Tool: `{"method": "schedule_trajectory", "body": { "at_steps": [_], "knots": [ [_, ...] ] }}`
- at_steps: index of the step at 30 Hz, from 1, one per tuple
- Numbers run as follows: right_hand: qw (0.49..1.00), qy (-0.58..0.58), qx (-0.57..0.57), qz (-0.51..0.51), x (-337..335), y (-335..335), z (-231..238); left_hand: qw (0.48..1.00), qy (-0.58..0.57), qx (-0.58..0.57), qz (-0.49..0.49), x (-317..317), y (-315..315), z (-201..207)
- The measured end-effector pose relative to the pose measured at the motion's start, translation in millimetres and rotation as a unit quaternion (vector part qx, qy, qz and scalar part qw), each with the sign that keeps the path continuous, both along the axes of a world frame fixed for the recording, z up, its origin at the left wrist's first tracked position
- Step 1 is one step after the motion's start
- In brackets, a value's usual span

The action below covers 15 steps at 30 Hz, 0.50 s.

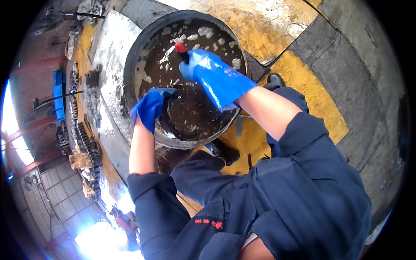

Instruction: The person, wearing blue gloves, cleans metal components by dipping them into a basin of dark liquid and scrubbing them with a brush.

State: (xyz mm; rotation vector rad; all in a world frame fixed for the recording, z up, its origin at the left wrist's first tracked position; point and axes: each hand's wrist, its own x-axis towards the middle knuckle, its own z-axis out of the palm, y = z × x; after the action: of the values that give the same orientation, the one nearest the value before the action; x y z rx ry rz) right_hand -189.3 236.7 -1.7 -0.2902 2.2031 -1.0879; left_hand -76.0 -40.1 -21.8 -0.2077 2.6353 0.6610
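Note:
A large round metal tub (131, 65) of dark brown liquid with floating patches of foam lies in front of me. My right hand (197, 65), in a long blue rubber glove, is closed around a tool with a red-and-black handle (180, 48). The red end sticks up past my thumb; the tool's working end is hidden. Lower left, my left hand (154, 104), gloved alike, reaches over the rim with its fingers curled at the liquid's surface. A dark curved edge (171, 115) shows in the liquid beside those fingers; whether they grip it is hard to see.
Worn yellow and grey floor plates (312, 86) surround the tub. My dark shoes (227, 154) stand close to its near side. Along the left lie rows of dark metal parts (86, 143), a blue object (58, 95) and fans (47, 21). Bright light glares at lower left.

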Motion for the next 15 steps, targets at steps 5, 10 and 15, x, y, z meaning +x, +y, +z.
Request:
{"method": "schedule_trajectory", "body": {
  "at_steps": [5, 10, 15],
  "knots": [
    [0.993, 0.019, -0.099, -0.055, -4.3, 15.3, -4.8, 0.859, 0.079, 0.337, 0.377, 100.2, 83.9, 25.7],
    [0.966, -0.08, -0.242, -0.027, 12.6, 4.6, 6.3, 0.767, 0.201, 0.427, 0.435, 150.5, 107.6, 11.6],
    [0.956, -0.051, -0.243, 0.157, 62.9, -35.6, 30.0, 0.9, 0.22, 0.254, 0.278, 147.7, 98.0, 2.1]
  ]
}}
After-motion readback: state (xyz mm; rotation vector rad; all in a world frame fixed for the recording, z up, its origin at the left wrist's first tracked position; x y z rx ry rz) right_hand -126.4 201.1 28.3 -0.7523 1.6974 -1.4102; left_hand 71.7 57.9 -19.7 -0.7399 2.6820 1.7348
